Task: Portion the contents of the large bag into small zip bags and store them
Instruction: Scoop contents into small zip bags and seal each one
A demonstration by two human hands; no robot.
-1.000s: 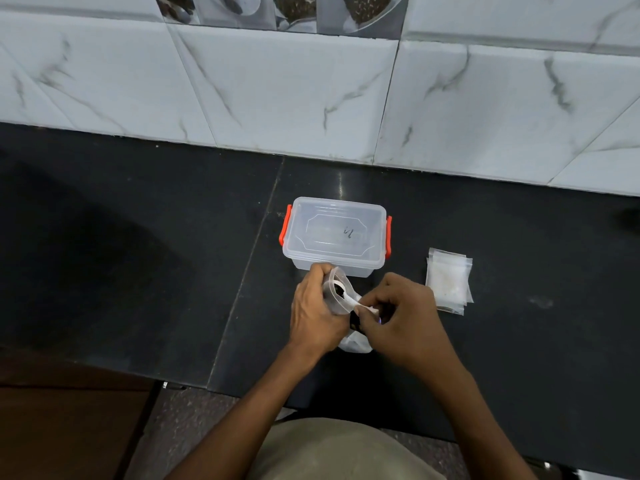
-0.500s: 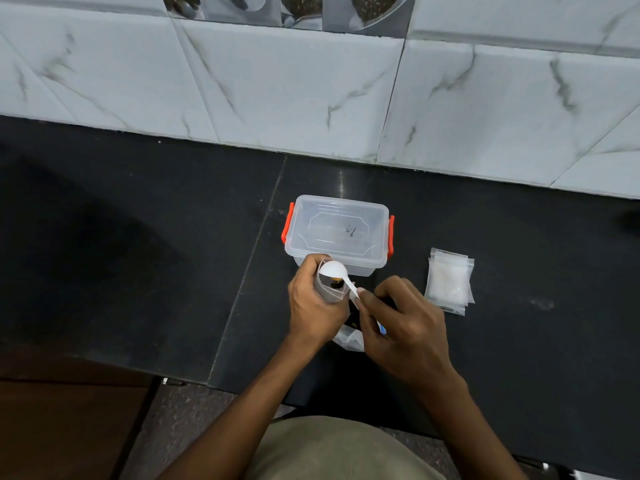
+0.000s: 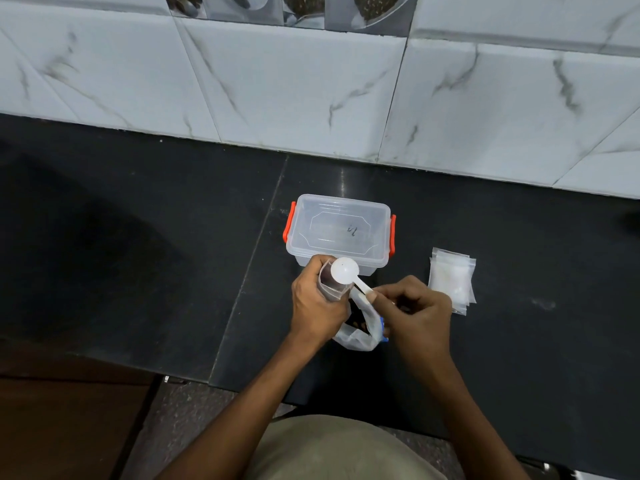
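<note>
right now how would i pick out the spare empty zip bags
Find the clear box with orange latches on the black counter. To its right lies a flat stack of small clear zip bags, untouched, beyond the right hand.

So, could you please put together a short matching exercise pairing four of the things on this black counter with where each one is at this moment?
Things:
1. white plastic scoop
2. clear plastic box with orange latches
3. stack of empty small zip bags
4. small clear zip bag

Places:
A. lying flat on the counter, to the right of the hands
B. gripped upright in the left hand
C. pinched by its handle in the right hand, bowl over the bag's mouth
D. standing lidded, just beyond the hands

Pairs: 1-C, 2-D, 3-A, 4-B
</note>
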